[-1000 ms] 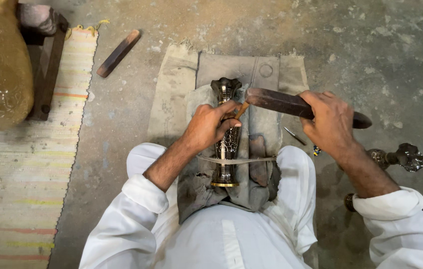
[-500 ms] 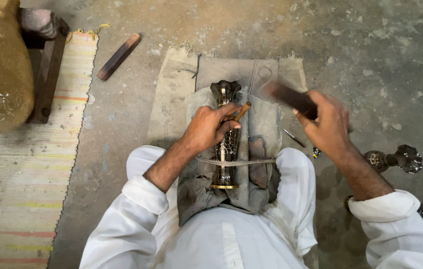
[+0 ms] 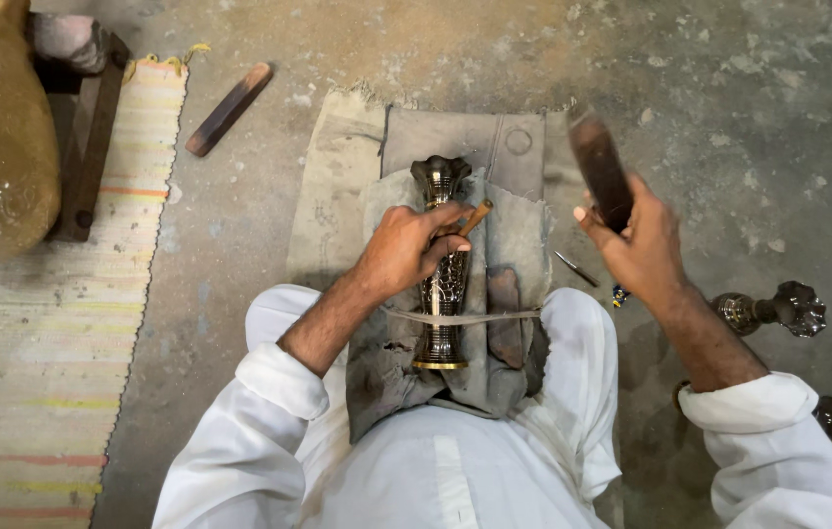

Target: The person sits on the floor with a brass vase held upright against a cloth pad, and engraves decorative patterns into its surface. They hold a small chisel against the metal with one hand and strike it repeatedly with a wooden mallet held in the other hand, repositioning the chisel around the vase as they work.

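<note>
While vase [image 3: 441,264] lies across your lap on grey cloth [image 3: 504,245], left hand [image 3: 406,250] fingers wrapped round its middle plus small chisel [image 3: 475,216]. Right hand [image 3: 643,245] fingers closed on raised wooden block [image 3: 600,168]. Vase likely heavy, stiff metal, slick; grip waist.

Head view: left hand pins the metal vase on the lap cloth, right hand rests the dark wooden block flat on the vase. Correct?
Not quite. In the head view the right hand holds the dark wooden block raised, clear of the metal vase. The left hand does pin it on the lap cloth.

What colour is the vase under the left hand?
Dark metal with a brass-coloured base: the vase, seen in the head view.
</note>
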{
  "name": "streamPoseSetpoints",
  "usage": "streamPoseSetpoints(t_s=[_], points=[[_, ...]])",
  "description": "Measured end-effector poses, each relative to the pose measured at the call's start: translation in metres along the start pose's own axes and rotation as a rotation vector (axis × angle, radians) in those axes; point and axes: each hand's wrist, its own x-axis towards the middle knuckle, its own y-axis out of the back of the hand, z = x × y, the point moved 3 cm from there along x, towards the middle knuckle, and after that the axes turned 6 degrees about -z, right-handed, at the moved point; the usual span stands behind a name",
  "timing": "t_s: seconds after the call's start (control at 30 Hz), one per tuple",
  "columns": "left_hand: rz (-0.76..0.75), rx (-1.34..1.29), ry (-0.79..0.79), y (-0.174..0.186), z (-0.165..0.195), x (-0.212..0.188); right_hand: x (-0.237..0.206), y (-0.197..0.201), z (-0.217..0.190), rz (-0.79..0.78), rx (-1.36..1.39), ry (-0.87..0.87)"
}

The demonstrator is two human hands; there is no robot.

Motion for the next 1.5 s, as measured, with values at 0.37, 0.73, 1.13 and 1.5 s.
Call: streamPoseSetpoints(t_s=[0.37,0.73,1.13,1.5], points=[[-0.015,0.011,-0.020,0.000,-0.004,0.000,-0.004,0.003,-0.005,0.041,-0.517,0.311],[-0.010,-0.061,0.057,0.000,-0.009,-0.006,0.003,0.003,-0.011,-0.056,-0.487,0.231],[-0.119,-0.063,-0.037,0.002,0.003,0.002,-0.009,-0.005,0.010,-0.231,-0.512,0.030],[-0.118,0.020,-0.052,-0.001,0.005,0.004,-0.023,-0.005,0.012,0.068,-0.555,0.334]])
